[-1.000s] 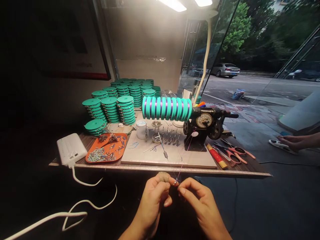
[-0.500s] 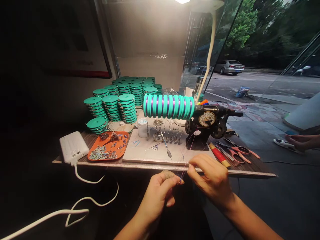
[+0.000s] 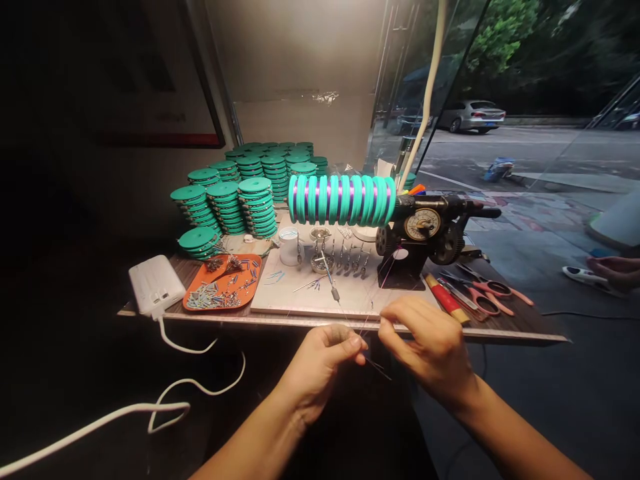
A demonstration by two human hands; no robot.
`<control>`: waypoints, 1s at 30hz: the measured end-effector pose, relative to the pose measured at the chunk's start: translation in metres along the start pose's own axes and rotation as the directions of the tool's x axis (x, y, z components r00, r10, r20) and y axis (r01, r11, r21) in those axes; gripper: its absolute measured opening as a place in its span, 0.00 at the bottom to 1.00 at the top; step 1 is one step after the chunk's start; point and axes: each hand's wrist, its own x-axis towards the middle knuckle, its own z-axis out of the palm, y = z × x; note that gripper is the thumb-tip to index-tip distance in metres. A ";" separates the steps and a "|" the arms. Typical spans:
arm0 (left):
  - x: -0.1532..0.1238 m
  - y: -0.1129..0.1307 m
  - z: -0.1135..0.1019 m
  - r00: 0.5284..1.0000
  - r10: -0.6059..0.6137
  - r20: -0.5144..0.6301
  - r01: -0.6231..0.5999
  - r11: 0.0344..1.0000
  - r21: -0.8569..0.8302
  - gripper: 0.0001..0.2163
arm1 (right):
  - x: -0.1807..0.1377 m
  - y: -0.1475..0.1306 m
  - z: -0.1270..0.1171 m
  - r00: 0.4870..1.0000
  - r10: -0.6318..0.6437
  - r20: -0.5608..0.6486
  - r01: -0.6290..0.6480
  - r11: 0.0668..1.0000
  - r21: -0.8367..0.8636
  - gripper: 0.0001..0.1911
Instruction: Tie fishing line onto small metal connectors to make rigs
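My left hand (image 3: 325,357) is closed in a pinch on thin fishing line (image 3: 379,367), with loose ends sticking out to the right past the thumb. My right hand (image 3: 433,343) hovers just beside it, thumb and forefinger drawn together; whatever sits between those tips is too fine to make out. A line rises from the left fingertips to a small grey sinker (image 3: 335,293) on the pale board (image 3: 280,308). Purple line also comes down from the winding machine (image 3: 407,257), whose shaft carries a row of green foam spools (image 3: 343,200).
Stacked green spools (image 3: 225,207) fill the back left. An orange tray (image 3: 250,293) of small fittings and a white power bank (image 3: 156,287) sit at left. Several swivels (image 3: 349,257) stand mid-board. At right are scissors (image 3: 485,300) and a red-handled tool (image 3: 445,300). Another person's foot (image 3: 613,273) shows far right.
My left fingers have rolled over, and the line ends now point down and right from them. The right hand stays close by, pinched. The whole view has shifted slightly.
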 end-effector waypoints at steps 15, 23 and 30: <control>0.000 0.019 -0.027 0.997 0.072 -0.003 -0.069 0.974 0.214 0.06 | -0.002 -0.005 0.008 0.997 0.033 0.074 -0.041 0.993 0.113 0.07; -0.037 0.075 -0.059 0.960 0.277 0.042 -0.193 0.546 0.816 0.09 | 0.017 -0.032 0.077 0.974 -0.051 0.220 0.065 0.996 -0.053 0.12; -0.034 0.092 -0.059 0.969 0.234 0.075 -0.198 0.562 0.803 0.10 | 0.019 -0.032 0.116 0.993 -0.079 0.083 0.084 0.995 -0.052 0.10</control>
